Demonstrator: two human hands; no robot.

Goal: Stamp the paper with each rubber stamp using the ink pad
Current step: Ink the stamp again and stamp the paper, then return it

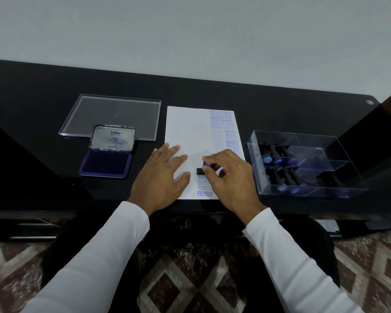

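Fingers of the right hand (229,177) curl round the blue-topped rubber stamp (207,166), pinching its handle while its black base sits on the paper (185,132), just above a short column of SAMPLE prints and one FRAGILE print near the front edge. The left hand (161,175) lies flat with fingers spread, pressing the sheet against the black desk (43,109). Smearing looks like the main risk: if the stamp tilts or slides as it comes up, the wet print would blur, and the same would likely follow if the flat hand let go early and the sheet rose with the rubber. Crowding is a second risk, since the right side of the sheet is already packed with overlapping AMENDED, SAMPLE, AIR MAIL and FRAGILE marks, and a fresh print placed carelessly could land on an old one. Some prints there look pale, so weak inking may leave a faint mark. The ink pad (106,163) sits open to the left of the sheet, its lid propped up behind the purple pad. A clear plastic lid (111,114) lies flat behind it. Right of the sheet, the clear divided box (303,163) holds several black-handled stamps with blue or purple tops, lying in its left compartments; its right compartments appear to hold nothing.
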